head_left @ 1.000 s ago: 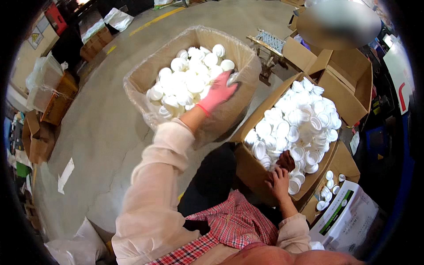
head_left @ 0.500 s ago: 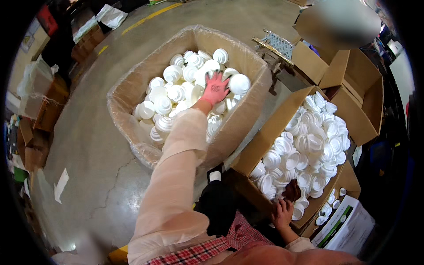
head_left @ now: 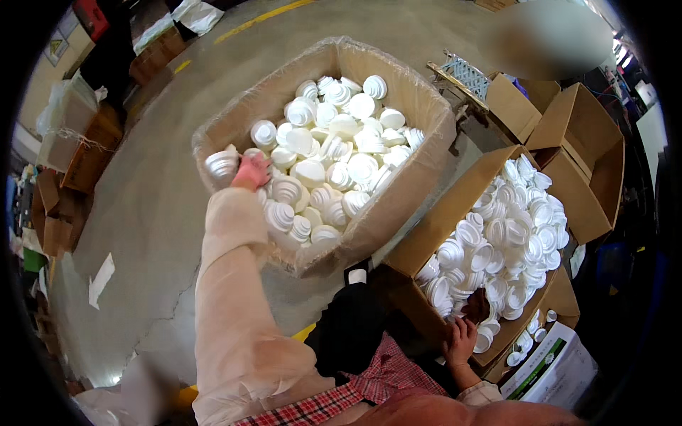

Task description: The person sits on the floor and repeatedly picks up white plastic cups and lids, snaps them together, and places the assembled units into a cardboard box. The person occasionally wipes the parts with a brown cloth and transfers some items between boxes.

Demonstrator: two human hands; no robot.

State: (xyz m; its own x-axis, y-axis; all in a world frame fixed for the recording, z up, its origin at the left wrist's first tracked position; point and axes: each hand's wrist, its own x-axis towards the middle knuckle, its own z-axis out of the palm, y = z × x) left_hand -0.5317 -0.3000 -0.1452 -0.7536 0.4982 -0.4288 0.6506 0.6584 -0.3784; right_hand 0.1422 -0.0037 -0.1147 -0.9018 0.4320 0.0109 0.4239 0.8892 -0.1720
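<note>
A large plastic-lined carton (head_left: 419, 163) holds a heap of white ribbed plastic parts (head_left: 362, 168), round and stepped like lids. My left hand (head_left: 254, 170), in a pink glove with dark fingertips, is low over the heap by the carton's left wall. Right against it is one white ribbed part (head_left: 222, 165), slightly raised; it partly hides the fingers, so a grip does not show. My bare right hand (head_left: 460, 342) has its fingers bent over the near edge of a second cardboard box (head_left: 406, 255). White ring-like lids (head_left: 508, 234) fill that box, with a dark brown piece (head_left: 475, 305) near my fingertips.
Open cardboard boxes (head_left: 579, 163) stand beyond the lid box. A white carton (head_left: 550, 366) and some small lids (head_left: 522, 344) are at the near right. Left lie a paper scrap (head_left: 101, 280) on the floor and brown boxes (head_left: 92, 153). A metal-framed stand (head_left: 462, 79) is at the back.
My left hand has swept left across the heap, from its right side to the left wall. The view has shifted slightly. My right hand stays at the box edge.
</note>
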